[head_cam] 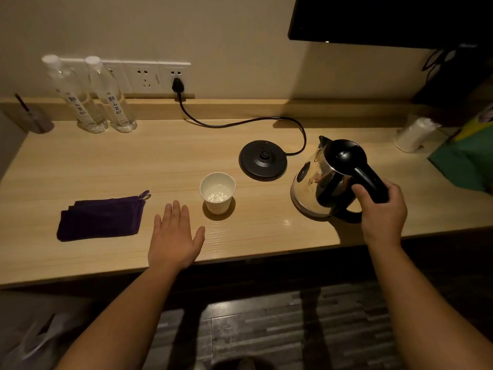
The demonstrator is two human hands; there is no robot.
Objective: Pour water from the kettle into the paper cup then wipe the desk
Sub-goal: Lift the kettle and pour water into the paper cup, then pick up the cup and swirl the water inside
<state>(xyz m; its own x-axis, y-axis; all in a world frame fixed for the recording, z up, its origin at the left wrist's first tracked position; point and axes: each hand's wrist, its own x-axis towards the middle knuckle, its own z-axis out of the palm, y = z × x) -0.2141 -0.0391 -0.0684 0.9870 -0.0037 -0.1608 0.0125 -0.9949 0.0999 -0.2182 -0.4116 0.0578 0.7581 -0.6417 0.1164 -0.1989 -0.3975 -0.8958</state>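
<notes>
A steel kettle (316, 180) with a black lid and handle stands on the wooden desk (80, 166), right of its round black base (262, 160). My right hand (381, 209) grips the kettle's handle. A white paper cup (217, 194) with water in it sits on a small coaster near the desk's middle. My left hand (174, 233) lies flat and open on the desk, just left of the cup. A folded purple cloth (100, 217) rests further left, untouched.
Two water bottles (98, 100) stand at the back left by the wall sockets. The base's black cord (240, 124) runs across the back to a plug. A wrapped roll (412, 134) and a green bag (464, 158) sit at the right end. A dark screen hangs above.
</notes>
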